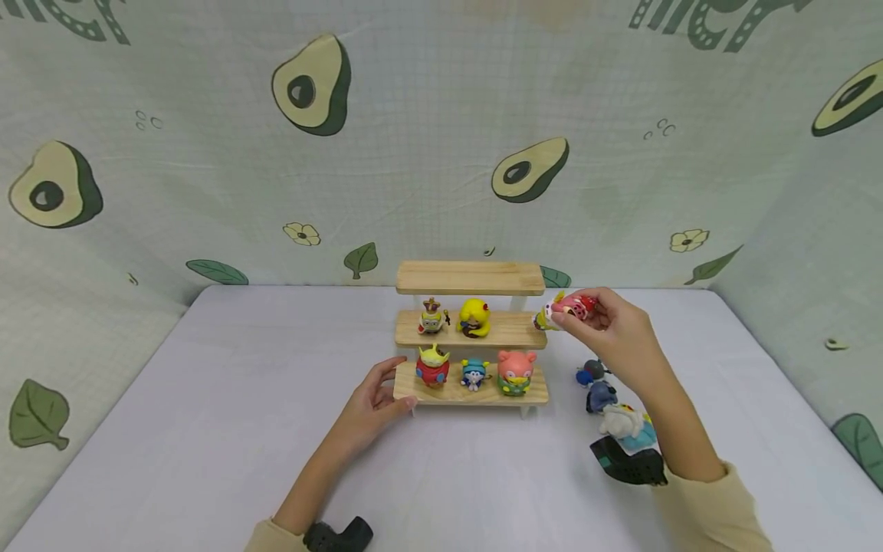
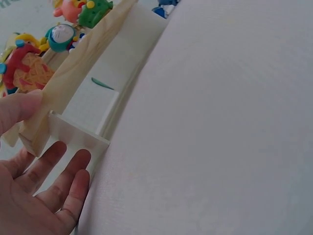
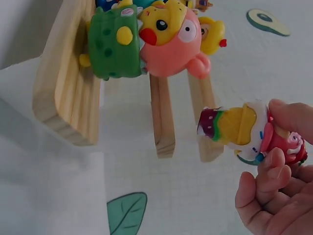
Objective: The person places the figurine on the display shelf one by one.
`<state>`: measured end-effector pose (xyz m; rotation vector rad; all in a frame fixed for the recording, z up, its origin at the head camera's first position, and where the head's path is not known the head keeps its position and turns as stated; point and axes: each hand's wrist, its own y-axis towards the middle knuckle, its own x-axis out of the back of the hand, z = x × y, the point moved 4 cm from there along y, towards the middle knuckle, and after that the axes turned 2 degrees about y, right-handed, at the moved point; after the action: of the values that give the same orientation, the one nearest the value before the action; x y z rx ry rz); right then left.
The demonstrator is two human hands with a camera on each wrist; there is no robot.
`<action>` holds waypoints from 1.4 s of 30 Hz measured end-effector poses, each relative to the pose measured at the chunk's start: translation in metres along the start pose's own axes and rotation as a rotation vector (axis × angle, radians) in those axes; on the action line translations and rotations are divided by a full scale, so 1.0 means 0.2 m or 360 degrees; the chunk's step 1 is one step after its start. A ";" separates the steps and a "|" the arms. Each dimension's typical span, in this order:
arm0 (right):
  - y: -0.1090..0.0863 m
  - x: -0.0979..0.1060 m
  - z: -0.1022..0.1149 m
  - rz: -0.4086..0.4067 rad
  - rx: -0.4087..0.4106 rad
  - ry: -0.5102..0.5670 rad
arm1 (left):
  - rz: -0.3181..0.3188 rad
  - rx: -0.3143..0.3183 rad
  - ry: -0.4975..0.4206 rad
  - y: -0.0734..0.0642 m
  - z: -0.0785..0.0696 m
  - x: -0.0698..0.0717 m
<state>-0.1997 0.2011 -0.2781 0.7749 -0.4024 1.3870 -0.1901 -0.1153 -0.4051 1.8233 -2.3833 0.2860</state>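
My right hand (image 1: 621, 330) pinches a small toy figurine (image 3: 244, 127) with a yellow cone-like part, white drips and a pink-red end. It is held tilted sideways beside the right end of the middle board (image 1: 513, 328) of a three-step wooden display shelf. My left hand (image 1: 369, 406) grips the left end of the lowest board (image 1: 476, 398), thumb along its edge and fingers beneath, by the white support (image 2: 78, 132). On that board stand a red-and-yellow-green figurine (image 1: 432, 368), a blue one (image 1: 474, 376) and a pink one (image 1: 516, 372).
The middle board bears a crowned figurine (image 1: 431, 318) and a yellow-haired one (image 1: 474, 318). Several more figurines, including a blue-grey one (image 1: 602, 397) and a white-and-blue one (image 1: 628, 425), lie on the white table (image 1: 207, 429) right of the shelf, close below my right forearm.
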 end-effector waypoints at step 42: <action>0.07 -0.26 0.06 0.0145 -0.0056 0.0292 | 0.0020 0.0024 -0.0044 0.00 0.01 0.00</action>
<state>-0.2207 0.1558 -0.3003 0.6005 -0.3207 1.5189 -0.1906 -0.1152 -0.4063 1.8310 -2.4182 0.2830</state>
